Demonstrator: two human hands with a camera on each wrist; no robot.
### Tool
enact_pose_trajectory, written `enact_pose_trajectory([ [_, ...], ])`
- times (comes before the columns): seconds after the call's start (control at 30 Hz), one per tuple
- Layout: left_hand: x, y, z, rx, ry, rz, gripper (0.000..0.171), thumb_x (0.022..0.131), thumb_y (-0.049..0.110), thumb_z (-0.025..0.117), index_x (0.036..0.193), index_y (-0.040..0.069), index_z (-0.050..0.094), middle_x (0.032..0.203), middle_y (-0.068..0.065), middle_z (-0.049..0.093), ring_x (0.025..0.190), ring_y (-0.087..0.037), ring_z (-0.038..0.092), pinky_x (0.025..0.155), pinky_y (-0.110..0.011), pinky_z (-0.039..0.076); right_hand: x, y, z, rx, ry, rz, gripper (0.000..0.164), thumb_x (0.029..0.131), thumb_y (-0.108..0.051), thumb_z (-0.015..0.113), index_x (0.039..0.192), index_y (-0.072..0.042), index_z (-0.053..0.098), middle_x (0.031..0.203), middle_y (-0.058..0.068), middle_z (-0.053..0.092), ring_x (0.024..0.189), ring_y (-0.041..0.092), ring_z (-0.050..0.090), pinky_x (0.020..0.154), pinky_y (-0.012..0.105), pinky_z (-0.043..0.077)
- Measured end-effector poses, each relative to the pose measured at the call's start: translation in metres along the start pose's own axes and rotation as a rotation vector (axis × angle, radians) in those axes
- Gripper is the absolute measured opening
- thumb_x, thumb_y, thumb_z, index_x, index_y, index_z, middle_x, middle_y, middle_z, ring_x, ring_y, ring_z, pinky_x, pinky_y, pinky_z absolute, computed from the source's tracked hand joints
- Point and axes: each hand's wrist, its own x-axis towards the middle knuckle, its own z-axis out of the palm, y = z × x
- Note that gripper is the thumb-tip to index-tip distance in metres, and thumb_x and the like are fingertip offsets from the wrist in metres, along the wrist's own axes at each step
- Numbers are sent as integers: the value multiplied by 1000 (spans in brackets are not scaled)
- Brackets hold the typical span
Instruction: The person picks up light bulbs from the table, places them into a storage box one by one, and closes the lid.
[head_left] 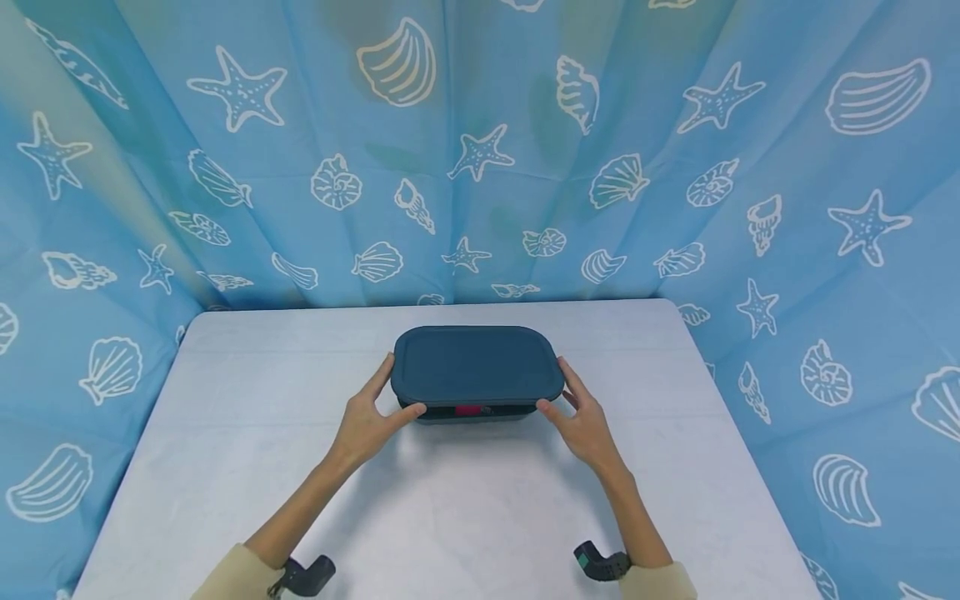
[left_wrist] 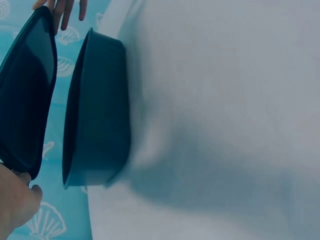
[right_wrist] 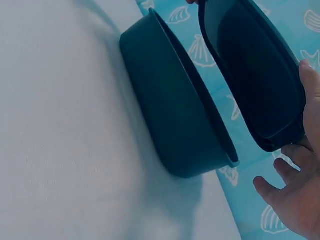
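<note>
A dark blue lid [head_left: 477,364] is held level between both hands, just above a dark teal box [head_left: 474,419]. In both wrist views a gap shows between the lid [left_wrist: 27,95] and the rim of the box [right_wrist: 170,100]. My left hand [head_left: 367,423] grips the lid's left end, thumb at the near corner. At the other end my right hand [head_left: 588,422] grips it the same way. Something red [head_left: 468,410] shows inside the box under the lid's near edge; its kind is hidden.
The box stands on a white-covered table [head_left: 480,517], towards its far edge. Behind and on both sides hangs a blue curtain [head_left: 480,200] printed with shells and starfish. Each wrist wears a black camera mount [head_left: 600,562].
</note>
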Motion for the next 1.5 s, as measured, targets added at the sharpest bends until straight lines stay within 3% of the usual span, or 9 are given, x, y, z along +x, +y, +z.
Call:
enact_pose_trajectory([
  [0.47,11,-23,8,41,-15,68,105,81,35,85,160,9,20,164,-8,19,148,-33,21,113,-57,26,6,30,9,-93,-68,55,94,90,-34,75,161,-9,18,163,14,20,147,36,23,114,53,26],
  [0.77,16,-39,12,27,-28,110,107,81,35,85,160,8,19,164,-9,18,149,-31,20,115,-54,25,6,40,15,-100,-93,88,95,91,-34,75,161,-8,16,164,13,18,147,38,22,113,58,25],
  [1.17,15,-48,15,47,-49,91,108,80,28,87,159,3,18,164,-12,17,149,-33,19,116,-52,24,10,46,19,-105,-110,83,99,88,-34,78,161,-7,16,164,13,18,148,37,21,114,57,23],
  [1.5,20,-53,15,59,-53,109,109,80,32,87,159,4,19,164,-14,16,149,-33,20,115,-52,25,14,49,20,-120,-121,74,99,89,-36,77,161,-6,15,164,14,17,147,37,21,114,56,24],
])
